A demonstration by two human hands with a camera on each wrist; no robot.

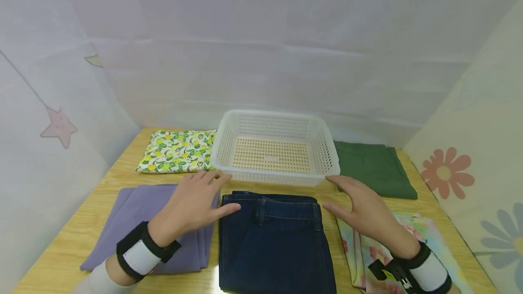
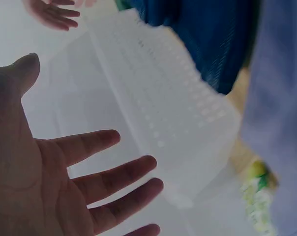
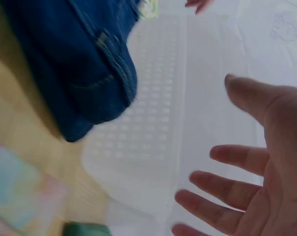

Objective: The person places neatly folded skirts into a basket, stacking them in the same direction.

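Folded dark blue jeans (image 1: 273,239) lie at the front middle of the wooden table (image 1: 102,194), just in front of a white perforated plastic basket (image 1: 275,149) that holds nothing. My left hand (image 1: 196,203) hovers flat and open over the left edge of the jeans and a folded purple cloth (image 1: 135,221). My right hand (image 1: 363,208) is open too, fingers spread, at the right edge of the jeans. In the left wrist view the left hand (image 2: 65,172) shows spread fingers before the basket (image 2: 173,118). The right wrist view shows the right hand (image 3: 247,177) spread beside jeans (image 3: 74,64) and basket (image 3: 148,128).
A lemon-print cloth (image 1: 177,151) lies back left, a folded green cloth (image 1: 373,167) back right, and a pastel floral cloth (image 1: 367,248) front right under my right wrist. White fabric walls close in the table on three sides.
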